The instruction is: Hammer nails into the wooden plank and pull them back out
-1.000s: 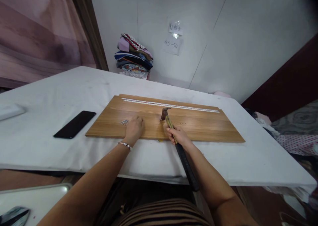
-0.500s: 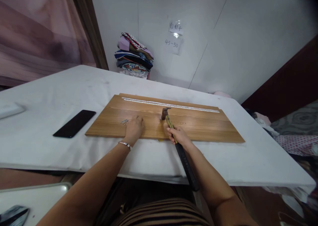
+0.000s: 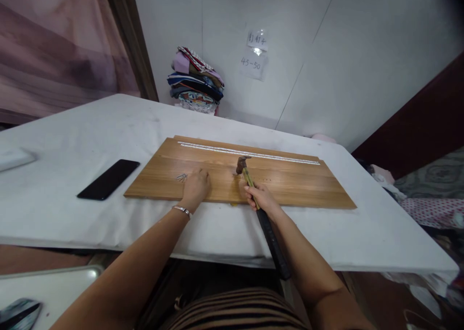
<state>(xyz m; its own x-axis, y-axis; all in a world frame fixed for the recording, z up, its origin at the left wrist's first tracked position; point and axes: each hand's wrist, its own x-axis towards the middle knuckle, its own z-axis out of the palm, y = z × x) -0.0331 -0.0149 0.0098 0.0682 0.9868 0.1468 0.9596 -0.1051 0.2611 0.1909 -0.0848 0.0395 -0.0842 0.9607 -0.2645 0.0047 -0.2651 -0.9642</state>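
A claw hammer (image 3: 268,240) with a yellow shaft and long black grip slants across the board's front edge. My right hand (image 3: 264,200) is closed around its yellow shaft, below the rusty head, which is just over the board. Palm down on the wooden board (image 3: 311,187) lies my left hand (image 3: 196,187), fingers apart and slightly bent, with nothing visible in it. Several small nails (image 3: 181,177) lie loose beside it on the left. A row of small dark dots (image 3: 266,179) marks the board right of the hammer; whether they are holes or nail heads I cannot tell.
Two white measuring strips (image 3: 250,153) run along the board's far side. A black phone (image 3: 108,179) lies left of the board on the white-covered table (image 3: 65,209). Folded clothes (image 3: 195,81) are stacked by the wall, near paper notes (image 3: 253,66).
Both hands and the hammer stay almost in place. The hammer head shows at most a slight shift; the nails and board look the same.
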